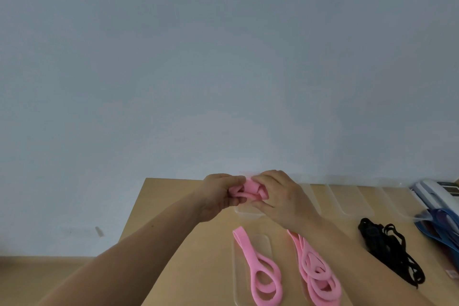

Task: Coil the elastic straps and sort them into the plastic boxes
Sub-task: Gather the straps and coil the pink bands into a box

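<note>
Both hands meet above the far part of the wooden table (171,221), close to the pale blue-grey wall (223,57). The left hand (218,197) has its fingers curled round one side of a pink elastic strap (248,190), which is bunched into a small, loose coil. The right hand (282,197) pinches the other side of the same coil, thumb below and fingers bent over the top. The coil is held clear of the table, directly over a clear plastic box (248,211) whose near edge shows just under the hands.

Nearer the camera, a single pink strap (258,273) lies in long loops on a flat clear plastic tray or lid (264,241). Just to its right, a pile of pink straps (319,277) lies on the table, its far end hidden under the right forearm.

To the right of the hands, more clear plastic boxes (347,200) stand in a row along the back edge of the table. A tangle of black straps (387,249) lies in front of them, and blue straps (440,227) sit at the right edge of the view. A white object (433,192) lies behind the blue straps; what it is cannot be told.
</note>
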Motion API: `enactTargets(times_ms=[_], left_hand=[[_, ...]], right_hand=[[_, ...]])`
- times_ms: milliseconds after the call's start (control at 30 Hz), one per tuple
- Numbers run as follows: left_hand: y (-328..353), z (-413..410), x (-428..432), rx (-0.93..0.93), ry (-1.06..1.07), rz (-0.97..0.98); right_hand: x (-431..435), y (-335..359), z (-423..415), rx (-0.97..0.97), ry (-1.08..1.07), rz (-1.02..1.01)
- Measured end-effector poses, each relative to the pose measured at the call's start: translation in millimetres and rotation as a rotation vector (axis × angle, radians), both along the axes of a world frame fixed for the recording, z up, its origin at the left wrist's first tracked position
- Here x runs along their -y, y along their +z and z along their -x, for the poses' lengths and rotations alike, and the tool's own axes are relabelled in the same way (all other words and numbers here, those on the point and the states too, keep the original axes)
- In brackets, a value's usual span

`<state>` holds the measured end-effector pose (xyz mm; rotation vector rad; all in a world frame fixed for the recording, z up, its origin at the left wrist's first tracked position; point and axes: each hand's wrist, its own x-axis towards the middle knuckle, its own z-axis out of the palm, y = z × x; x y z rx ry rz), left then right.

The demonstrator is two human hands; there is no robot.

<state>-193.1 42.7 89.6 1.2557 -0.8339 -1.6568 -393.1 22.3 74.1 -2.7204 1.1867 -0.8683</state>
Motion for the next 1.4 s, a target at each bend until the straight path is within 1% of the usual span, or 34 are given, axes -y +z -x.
enactTargets(times_ms=[67, 133, 233, 367, 467, 533, 600, 733, 800, 900, 1000, 1100, 1167, 1233, 1300, 1400], left_hand=[[-10, -1, 4, 0.005, -0.006, -0.013], [-20, 1, 9, 0.024, -0.01, -0.009], [-36, 6, 17, 0.139, -0.03, 0.017], [-63, 9, 36, 0.423, -0.019, 0.077], [-87, 8, 50, 0.77, -0.001, 0.098], [-102, 12, 61, 0.944, -0.061, 0.114], [-115, 19, 72, 1.044, -0.145, 0.11], [-135, 31, 90, 1.159, -0.248, 0.093], [-143, 34, 95, 1.206, -0.267, 0.089], [-154, 38, 98, 1.256, -0.258, 0.117], [-163, 38, 96, 1.311, -0.27, 0.19], [-168, 38, 94, 1.353, -0.298, 0.259], [-170, 40, 95, 1.41, -0.323, 0.295], [-172, 42, 95, 1.535, -0.359, 0.343], [-174, 44, 95, 1.631, -0.401, 0.386], [-178, 45, 97, 1.686, -0.494, 0.375]], right_hand=[[3, -6, -2, -0.018, 0.008, 0.052], [6, -14, 0, -0.042, 0.005, 0.05], [18, -28, 3, -0.101, 0.01, -0.003], [46, -47, 12, -0.157, -0.018, -0.125], [70, -63, 20, -0.182, -0.012, -0.199], [87, -76, 22, -0.208, 0.022, -0.219], [104, -90, 21, -0.229, 0.062, -0.25], [128, -117, 15, -0.366, 0.131, -0.278], [134, -127, 12, -0.383, 0.155, -0.297], [143, -139, 10, -0.459, 0.142, -0.311], [150, -147, 9, -0.454, 0.087, -0.333], [151, -152, 5, -0.511, 0.129, -0.305], [149, -150, 2, -0.474, 0.152, -0.248], [148, -152, 3, -0.4, 0.126, -0.223], [149, -154, 4, -0.448, 0.122, -0.269], [150, -153, 8, -0.457, 0.122, -0.327]])
